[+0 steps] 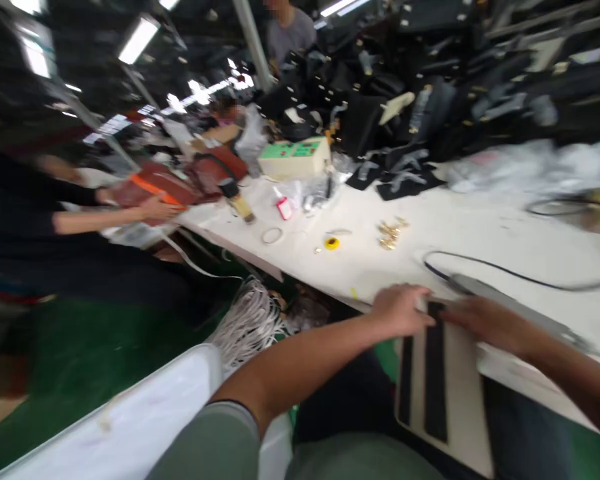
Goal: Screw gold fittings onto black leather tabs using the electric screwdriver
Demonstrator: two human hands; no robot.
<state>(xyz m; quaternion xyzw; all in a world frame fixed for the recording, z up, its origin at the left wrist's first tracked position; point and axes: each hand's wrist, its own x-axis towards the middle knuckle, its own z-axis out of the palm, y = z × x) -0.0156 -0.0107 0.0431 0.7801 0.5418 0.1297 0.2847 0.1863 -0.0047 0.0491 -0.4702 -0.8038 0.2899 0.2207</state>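
While the panel (455, 393) slants over the lap (347, 407) beside the tabletop (445, 227) | left grip (403, 312) pinching its top end | right grip (490, 323) touching, closure unclear | risk: could slip if pinch loosens

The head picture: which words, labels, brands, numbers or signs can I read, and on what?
None can be read.
Box with green top: markings too small and blurred.
Red bottle: any label too blurred.
Beige panel at the hands: no writing shows.
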